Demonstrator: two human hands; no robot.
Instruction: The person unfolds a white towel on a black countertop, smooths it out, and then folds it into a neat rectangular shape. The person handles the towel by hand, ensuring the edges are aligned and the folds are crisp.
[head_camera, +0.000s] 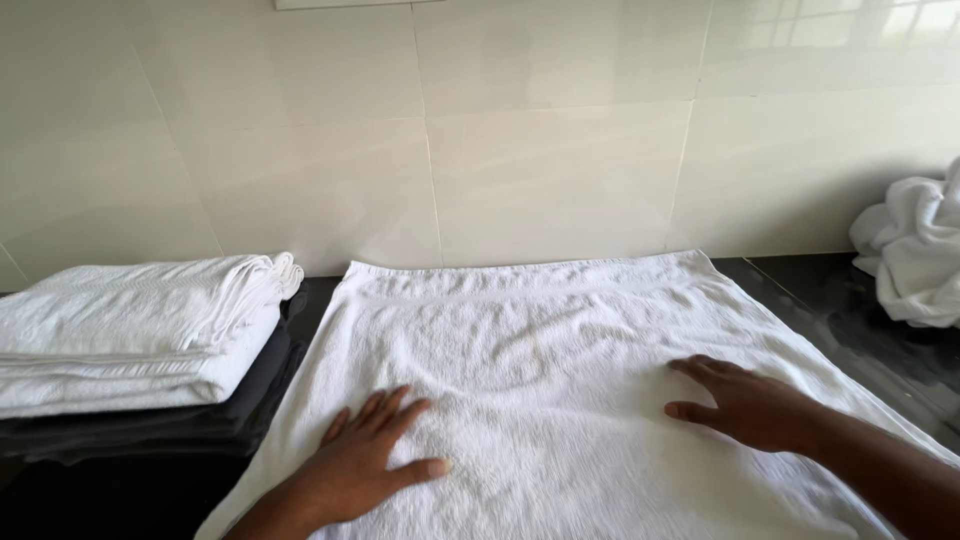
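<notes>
A white terry towel (540, 340) lies spread flat on a dark counter, its far hem against the tiled wall. My left hand (370, 460) rests palm down on the towel's near left part, fingers apart. Palm down as well, my right hand (745, 400) presses on the towel's right side, fingers pointing left. Neither hand grips anything.
A stack of folded white towels (130, 330) sits at the left on top of folded dark cloth (170, 425). A crumpled white towel heap (915, 255) lies at the far right. The dark glossy counter (860, 330) shows between it and the spread towel. A cream tiled wall (500, 130) stands behind.
</notes>
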